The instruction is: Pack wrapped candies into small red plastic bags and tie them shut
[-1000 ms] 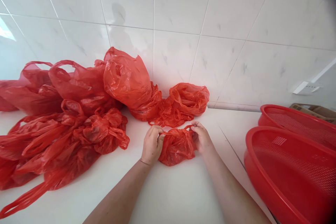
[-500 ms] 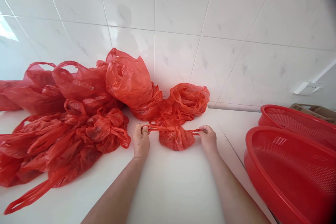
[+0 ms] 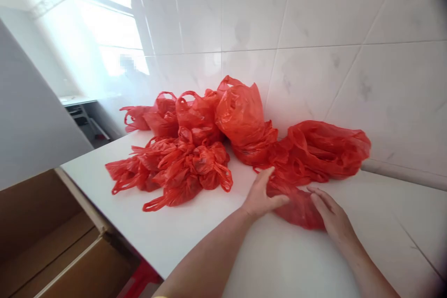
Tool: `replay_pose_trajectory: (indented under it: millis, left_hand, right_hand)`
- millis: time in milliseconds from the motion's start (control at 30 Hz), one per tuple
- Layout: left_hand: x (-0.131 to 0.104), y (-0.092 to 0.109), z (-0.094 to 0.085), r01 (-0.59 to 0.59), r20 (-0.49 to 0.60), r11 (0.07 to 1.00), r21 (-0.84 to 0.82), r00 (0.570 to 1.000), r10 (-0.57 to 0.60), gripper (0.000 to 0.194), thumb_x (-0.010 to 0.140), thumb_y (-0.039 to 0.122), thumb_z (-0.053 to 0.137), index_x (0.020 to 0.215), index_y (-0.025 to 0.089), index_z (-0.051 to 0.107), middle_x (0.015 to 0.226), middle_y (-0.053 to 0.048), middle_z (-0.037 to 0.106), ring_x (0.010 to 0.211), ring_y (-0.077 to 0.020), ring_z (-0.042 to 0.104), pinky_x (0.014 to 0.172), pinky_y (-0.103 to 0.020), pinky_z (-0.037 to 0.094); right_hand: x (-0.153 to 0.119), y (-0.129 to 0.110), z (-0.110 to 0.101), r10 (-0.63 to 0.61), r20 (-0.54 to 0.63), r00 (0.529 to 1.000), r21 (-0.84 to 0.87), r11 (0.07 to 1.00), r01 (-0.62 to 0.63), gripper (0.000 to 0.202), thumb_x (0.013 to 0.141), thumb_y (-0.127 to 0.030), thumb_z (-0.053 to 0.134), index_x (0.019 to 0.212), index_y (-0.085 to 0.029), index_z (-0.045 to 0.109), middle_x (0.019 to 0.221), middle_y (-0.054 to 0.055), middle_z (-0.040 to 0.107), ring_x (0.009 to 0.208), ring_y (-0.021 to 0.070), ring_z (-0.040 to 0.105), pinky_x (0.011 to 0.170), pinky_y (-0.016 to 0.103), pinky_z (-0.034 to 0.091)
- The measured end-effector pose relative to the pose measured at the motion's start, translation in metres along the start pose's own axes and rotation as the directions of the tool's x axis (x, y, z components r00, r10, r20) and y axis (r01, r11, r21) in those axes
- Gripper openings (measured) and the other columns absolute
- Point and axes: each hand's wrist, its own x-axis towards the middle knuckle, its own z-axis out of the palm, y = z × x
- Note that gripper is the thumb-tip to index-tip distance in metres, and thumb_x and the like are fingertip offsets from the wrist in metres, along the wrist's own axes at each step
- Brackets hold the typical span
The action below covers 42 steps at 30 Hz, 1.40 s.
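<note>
A small red plastic bag (image 3: 296, 207) lies on the white table between my two hands. My left hand (image 3: 261, 195) is at its left side, thumb and fingers spread apart. On the bag's right side rests my right hand (image 3: 330, 212), its fingers stretched out and holding nothing. Just behind is a loose, crumpled heap of red bags (image 3: 328, 149). Several knotted red bags (image 3: 181, 167) lie in a cluster to the left of my hands.
Fuller red bags (image 3: 240, 111) stand along the white tiled wall (image 3: 314, 4). An open cardboard box (image 3: 42, 223) sits beyond the left edge of the white table (image 3: 115, 209), with a red object (image 3: 141, 277) below that edge.
The view has swung to the left. Both hands have let go of the stretched bag handles and opened around the small bag. The red baskets on the right have left the view.
</note>
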Motion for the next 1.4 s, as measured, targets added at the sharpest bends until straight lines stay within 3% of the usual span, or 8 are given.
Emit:
replay_pose_trajectory:
  millis: [133, 300, 400, 600, 767, 1000, 1100, 1400]
  left_hand:
    - [-0.006, 0.007, 0.007, -0.132, 0.221, 0.920, 0.369, 0.974, 0.051, 0.103, 0.053, 0.055, 0.078, 0.142, 0.028, 0.033, 0.143, -0.011, 0.042, 0.132, -0.0337, 0.034, 0.108, -0.053, 0.025]
    - [-0.012, 0.025, 0.001, -0.210, 0.294, 0.710, 0.672, 0.956, 0.004, 0.021, 0.078, 0.028, 0.057, 0.096, 0.025, 0.066, 0.087, -0.004, 0.068, 0.087, -0.0228, 0.061, 0.093, -0.046, 0.039]
    - [-0.021, 0.042, -0.019, -0.192, 0.285, 0.673, 0.714, 0.958, -0.029, 0.010, 0.076, 0.020, 0.053, 0.076, 0.021, 0.063, 0.077, -0.003, 0.066, 0.075, -0.0177, 0.060, 0.073, -0.030, 0.044]
    - [-0.048, 0.083, -0.091, 0.022, 0.073, 0.612, 0.790, 0.989, -0.130, 0.006, 0.073, 0.022, 0.055, 0.067, 0.020, 0.056, 0.069, 0.000, 0.060, 0.062, -0.0139, 0.053, 0.054, -0.024, 0.036]
    - [-0.039, 0.105, -0.168, 0.033, -0.138, 0.575, 0.818, 0.980, 0.141, 0.007, 0.071, 0.015, 0.052, 0.070, 0.019, 0.058, 0.086, -0.003, 0.060, 0.080, -0.0161, 0.057, 0.071, -0.026, 0.045]
    - [0.005, 0.059, -0.250, 0.304, -0.315, 0.431, 0.850, 0.948, -0.049, 0.054, 0.062, 0.039, 0.069, 0.112, 0.019, 0.060, 0.127, -0.013, 0.053, 0.115, -0.0331, 0.050, 0.096, -0.041, 0.040]
    - [0.011, 0.039, -0.259, 0.376, -0.308, 0.442, 0.815, 0.926, -0.219, 0.079, 0.057, 0.046, 0.071, 0.127, 0.018, 0.050, 0.122, -0.015, 0.058, 0.105, -0.0329, 0.057, 0.084, -0.038, 0.046]
    - [0.008, 0.080, -0.258, 0.347, -0.344, 0.427, 0.835, 0.935, -0.088, 0.020, 0.068, 0.028, 0.052, 0.080, 0.020, 0.066, 0.076, -0.003, 0.067, 0.072, -0.0203, 0.061, 0.064, -0.027, 0.042]
  right_hand:
    - [-0.009, -0.011, 0.011, -0.017, 0.216, 0.976, -0.024, 0.999, 0.022, 0.041, 0.075, -0.049, 0.057, 0.107, -0.025, 0.063, 0.115, 0.003, 0.065, 0.109, 0.0247, 0.057, 0.093, 0.033, 0.045]
    - [-0.008, -0.006, 0.005, 0.004, 0.131, 0.991, 0.186, 0.982, -0.029, 0.047, 0.073, -0.052, 0.060, 0.111, -0.025, 0.060, 0.111, 0.004, 0.065, 0.103, 0.0233, 0.060, 0.082, 0.029, 0.050]
    - [-0.005, -0.003, 0.003, 0.085, 0.062, 0.994, 0.290, 0.952, -0.099, 0.051, 0.072, -0.054, 0.061, 0.113, -0.023, 0.058, 0.103, 0.004, 0.067, 0.094, 0.0220, 0.063, 0.077, 0.030, 0.051]
    - [-0.009, -0.017, 0.007, 0.163, 0.109, 0.981, 0.144, 0.973, -0.178, 0.045, 0.069, -0.050, 0.064, 0.104, -0.022, 0.063, 0.100, 0.004, 0.067, 0.087, 0.0197, 0.064, 0.080, 0.029, 0.048]
    - [-0.011, -0.021, 0.009, 0.188, 0.100, 0.977, 0.109, 0.974, -0.199, 0.042, 0.068, -0.049, 0.064, 0.100, -0.022, 0.064, 0.096, 0.003, 0.068, 0.085, 0.0197, 0.064, 0.079, 0.029, 0.048]
    - [-0.011, -0.019, 0.009, 0.147, 0.101, 0.984, 0.103, 0.982, -0.157, 0.042, 0.068, -0.049, 0.063, 0.099, -0.022, 0.064, 0.095, 0.003, 0.068, 0.085, 0.0197, 0.063, 0.079, 0.029, 0.048]
    - [-0.012, -0.020, 0.008, 0.158, 0.103, 0.982, 0.085, 0.982, -0.167, 0.042, 0.068, -0.050, 0.062, 0.099, -0.022, 0.064, 0.095, 0.003, 0.068, 0.085, 0.0199, 0.063, 0.079, 0.029, 0.048]
    - [-0.007, -0.011, 0.010, 0.161, 0.115, 0.980, 0.137, 0.975, -0.177, 0.039, 0.069, -0.048, 0.063, 0.098, -0.022, 0.064, 0.095, 0.002, 0.067, 0.086, 0.0177, 0.064, 0.081, 0.028, 0.048]
